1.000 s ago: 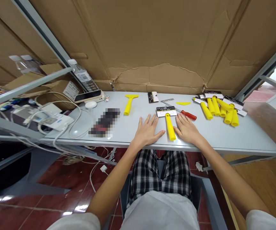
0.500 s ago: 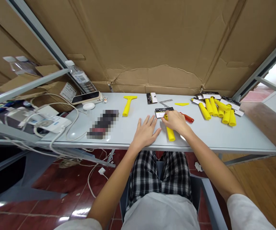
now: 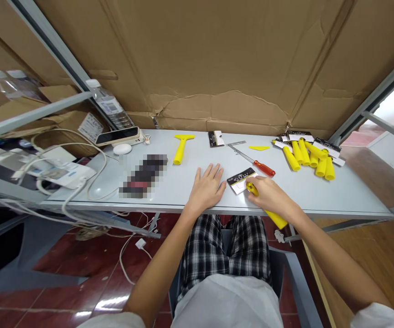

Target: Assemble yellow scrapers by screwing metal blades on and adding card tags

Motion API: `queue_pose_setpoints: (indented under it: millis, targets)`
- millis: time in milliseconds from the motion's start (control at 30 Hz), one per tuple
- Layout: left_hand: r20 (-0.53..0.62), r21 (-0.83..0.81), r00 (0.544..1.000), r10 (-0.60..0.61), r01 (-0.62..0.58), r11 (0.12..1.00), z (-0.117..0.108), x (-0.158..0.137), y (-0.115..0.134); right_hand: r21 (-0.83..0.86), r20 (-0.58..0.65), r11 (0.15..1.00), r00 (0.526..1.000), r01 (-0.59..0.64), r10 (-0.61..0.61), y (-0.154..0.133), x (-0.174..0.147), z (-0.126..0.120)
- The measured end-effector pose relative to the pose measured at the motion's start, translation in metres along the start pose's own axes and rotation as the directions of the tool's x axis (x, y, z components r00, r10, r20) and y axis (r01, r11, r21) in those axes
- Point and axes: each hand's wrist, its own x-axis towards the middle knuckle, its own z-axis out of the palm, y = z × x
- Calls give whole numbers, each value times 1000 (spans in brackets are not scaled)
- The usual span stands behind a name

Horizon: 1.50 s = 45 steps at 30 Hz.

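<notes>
My right hand [image 3: 270, 195] is closed around a scraper with a yellow tubular handle [image 3: 277, 219], at the table's front edge. A black-and-white card [image 3: 241, 180] is at its head end, tilted; the head itself is mostly hidden. My left hand [image 3: 206, 189] lies flat on the table with fingers spread, left of the card. Beyond the right hand is a screwdriver [image 3: 264, 168] with a red handle. Behind it lie a flat yellow piece [image 3: 259, 148], a thin metal strip [image 3: 240, 143] and another card [image 3: 216, 139]. A yellow T-shaped scraper [image 3: 180, 151] rests farther left.
Several yellow-handled scrapers with cards [image 3: 315, 159] are piled at the right. Toward the left are a blurred dark object [image 3: 144, 176], a white oval object [image 3: 122, 149], a phone [image 3: 117, 135], cables and a power strip [image 3: 63, 173]. Cardboard [image 3: 217, 59] stands behind the table.
My right hand has drawn the scraper and its card toward me and to the right, turning them so the handle overhangs the edge. The screwdriver is now uncovered. My left hand stays flat.
</notes>
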Motion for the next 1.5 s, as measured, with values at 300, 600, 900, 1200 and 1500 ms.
queue_pose_setpoints:
  millis: [300, 600, 900, 1200, 1500]
  targets:
    - [6, 16, 1000, 5, -5, 1000, 1, 0, -1, -38, 7, 998, 999, -40, 40, 42, -61, -21]
    - [23, 22, 1000, -1, 0, 1000, 1, 0, -2, -22, -133, 989, 981, -146, 142, 78, -52, -75]
    - [22, 25, 1000, 11, -11, 1000, 4, 1, -6, -4, -317, 917, 870, -400, 378, 177, 35, -113]
    - [19, 11, 1000, 5, -5, 1000, 1, -1, -3, -22, -310, 870, 831, -492, 462, 215, 111, -96]
    - [39, -10, 999, 0, 0, 1000, -2, -2, -2, -99, -165, 846, 847, -525, 506, 200, 120, -87]
